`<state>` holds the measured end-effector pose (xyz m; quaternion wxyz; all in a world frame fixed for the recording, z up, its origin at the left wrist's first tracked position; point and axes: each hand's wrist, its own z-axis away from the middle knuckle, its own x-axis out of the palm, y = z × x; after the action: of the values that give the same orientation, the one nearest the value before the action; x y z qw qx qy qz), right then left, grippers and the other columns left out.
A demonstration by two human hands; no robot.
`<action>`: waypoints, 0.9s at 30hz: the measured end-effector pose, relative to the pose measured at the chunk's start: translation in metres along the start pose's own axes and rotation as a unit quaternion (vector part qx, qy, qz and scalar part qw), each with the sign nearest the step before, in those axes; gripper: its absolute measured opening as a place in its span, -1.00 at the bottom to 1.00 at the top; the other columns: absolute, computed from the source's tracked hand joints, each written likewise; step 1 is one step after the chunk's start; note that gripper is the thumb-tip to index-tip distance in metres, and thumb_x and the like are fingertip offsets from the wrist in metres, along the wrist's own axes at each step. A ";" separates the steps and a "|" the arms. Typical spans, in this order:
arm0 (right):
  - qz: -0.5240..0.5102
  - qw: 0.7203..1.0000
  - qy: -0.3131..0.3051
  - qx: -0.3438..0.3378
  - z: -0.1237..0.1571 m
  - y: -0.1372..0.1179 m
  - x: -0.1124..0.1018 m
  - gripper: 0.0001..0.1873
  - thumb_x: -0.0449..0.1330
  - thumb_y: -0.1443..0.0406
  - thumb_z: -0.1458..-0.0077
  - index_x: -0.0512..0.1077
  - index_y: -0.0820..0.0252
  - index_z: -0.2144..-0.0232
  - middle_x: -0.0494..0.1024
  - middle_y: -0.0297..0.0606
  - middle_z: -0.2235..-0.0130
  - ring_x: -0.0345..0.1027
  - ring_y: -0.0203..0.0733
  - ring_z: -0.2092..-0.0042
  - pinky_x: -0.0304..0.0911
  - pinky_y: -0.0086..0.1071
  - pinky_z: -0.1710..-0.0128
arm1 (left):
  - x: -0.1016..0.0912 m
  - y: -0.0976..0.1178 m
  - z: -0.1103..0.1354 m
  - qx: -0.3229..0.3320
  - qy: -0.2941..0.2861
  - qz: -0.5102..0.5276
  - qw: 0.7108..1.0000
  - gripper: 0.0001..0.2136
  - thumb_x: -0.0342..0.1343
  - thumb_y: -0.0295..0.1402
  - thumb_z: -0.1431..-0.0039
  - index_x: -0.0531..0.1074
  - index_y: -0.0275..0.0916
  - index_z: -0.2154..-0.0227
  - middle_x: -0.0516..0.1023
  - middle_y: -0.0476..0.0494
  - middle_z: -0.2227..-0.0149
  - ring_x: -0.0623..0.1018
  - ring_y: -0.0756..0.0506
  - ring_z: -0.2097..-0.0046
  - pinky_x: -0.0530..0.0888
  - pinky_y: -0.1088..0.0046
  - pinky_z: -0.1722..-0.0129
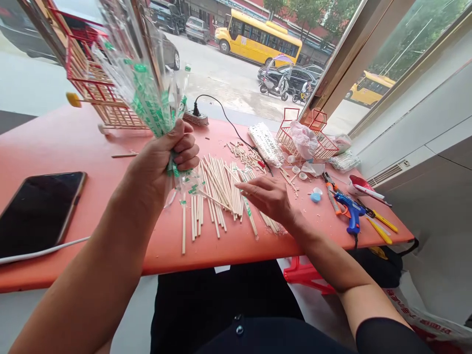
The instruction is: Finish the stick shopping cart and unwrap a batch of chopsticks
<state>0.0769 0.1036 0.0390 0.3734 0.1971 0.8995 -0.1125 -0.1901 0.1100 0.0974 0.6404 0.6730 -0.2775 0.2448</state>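
Observation:
My left hand (181, 147) is closed in a fist around a bunch of clear plastic chopstick wrappers (151, 105) with green print. They fan out above the fist, and some crumpled ends hang below it. Under and beside the fist, bare wooden chopsticks (217, 191) lie in a loose pile on the table. My right hand (271, 196) is over the pile's right side with its fingers stretched out towards the left. Just below its fingertips lies a chopstick in a green-printed wrapper (250, 216); whether they touch, I cannot tell.
A phone (40, 211) lies left on the pink table (162, 255). Stick-built models (106, 98) stand at the back left. A blue glue gun (350, 211), pliers (330, 191) and a foil-like packet (266, 142) lie right. A black cable (232, 118) crosses the back.

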 end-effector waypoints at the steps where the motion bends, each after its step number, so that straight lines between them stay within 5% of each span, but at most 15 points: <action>1: 0.005 0.999 -0.028 -0.036 0.001 -0.001 0.002 -0.76 0.21 0.21 -0.50 0.67 0.07 -0.03 0.73 -0.27 0.19 0.57 -0.27 0.20 0.41 -0.34 0.14 | -0.002 -0.001 0.000 0.004 -0.008 -0.012 1.000 -0.63 0.21 -0.47 -0.45 0.34 -0.26 0.54 0.11 0.16 0.62 0.09 0.16 0.64 0.08 0.68 0.71; 5: -0.016 0.989 -0.137 -0.054 0.000 -0.006 0.007 -0.47 0.19 -0.13 -0.44 0.64 0.15 -0.02 0.73 -0.18 0.15 0.54 -0.21 0.16 0.31 -0.33 0.15 | -0.005 -0.005 0.000 0.002 -0.028 -0.047 0.998 -0.56 0.30 -0.49 -0.33 0.21 -0.22 0.60 0.07 0.15 0.62 0.09 0.15 0.62 0.10 0.64 0.69; 8: 0.041 0.971 -0.210 0.105 -0.003 -0.007 0.003 -0.35 0.13 -0.24 -0.40 0.62 0.20 0.22 0.68 -0.16 0.27 0.46 -0.18 0.26 0.10 -0.31 0.28 | -0.004 -0.006 -0.001 -0.001 -0.029 -0.065 0.997 -0.54 0.26 -0.46 -0.37 0.19 -0.21 0.61 0.05 0.14 0.63 0.07 0.12 0.61 0.09 0.59 0.68; 10: 0.088 0.933 -0.275 0.213 -0.006 -0.009 0.000 -0.36 0.14 -0.23 -0.40 0.56 0.19 0.33 0.64 -0.18 0.33 0.39 -0.20 0.32 -0.04 -0.29 0.32 | -0.002 -0.006 -0.001 0.000 -0.026 -0.072 0.997 -0.47 0.20 -0.36 -0.45 0.15 -0.20 0.66 0.02 0.12 0.64 0.06 0.11 0.61 0.06 0.55 0.67; 14: 0.112 0.869 -0.375 0.302 -0.016 -0.017 -0.006 -0.57 0.23 -0.05 -0.43 0.56 0.17 0.24 0.68 -0.17 0.27 0.43 -0.15 0.27 -0.10 -0.29 0.31 | 0.000 -0.007 -0.002 0.010 -0.030 -0.086 0.996 -0.32 0.20 -0.12 -0.47 0.04 -0.19 0.73 0.00 0.09 0.67 0.06 0.10 0.63 -0.01 0.48 0.67; 19: 0.100 0.848 -0.398 0.336 -0.023 -0.024 -0.006 -0.69 0.20 0.07 -0.44 0.57 0.15 0.23 0.72 -0.15 0.22 0.48 -0.10 0.22 -0.05 -0.28 0.29 | -0.006 -0.014 -0.006 0.005 -0.034 -0.121 0.992 -0.32 0.29 -0.02 -0.38 0.07 -0.18 0.71 0.05 0.08 0.67 0.10 0.10 0.63 -0.01 0.46 0.66; 22: 0.090 0.848 -0.388 0.349 -0.023 -0.023 -0.005 -0.72 0.18 0.12 -0.42 0.58 0.16 0.23 0.71 -0.15 0.22 0.46 -0.11 0.23 -0.04 -0.28 0.29 | -0.011 -0.022 -0.007 -0.014 -0.048 -0.187 0.981 -0.41 0.33 0.00 -0.32 0.25 -0.20 0.68 0.22 0.02 0.65 0.16 0.09 0.64 0.03 0.47 0.66; 27: 0.052 0.863 -0.356 0.356 -0.020 -0.019 -0.005 -0.75 0.19 0.21 -0.38 0.55 0.17 0.33 0.60 -0.26 0.36 0.28 -0.22 0.34 -0.07 -0.30 0.31 | -0.006 -0.033 -0.002 -0.106 -0.113 -0.377 0.913 -0.58 0.32 0.01 -0.30 0.66 -0.31 0.41 0.22 0.03 0.75 0.19 0.05 0.67 0.09 0.48 0.62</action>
<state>0.0595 0.0925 0.0573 0.5777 0.3098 0.5927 -0.4680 -0.1719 0.1132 0.0690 0.7172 0.6788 -0.0984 -0.1234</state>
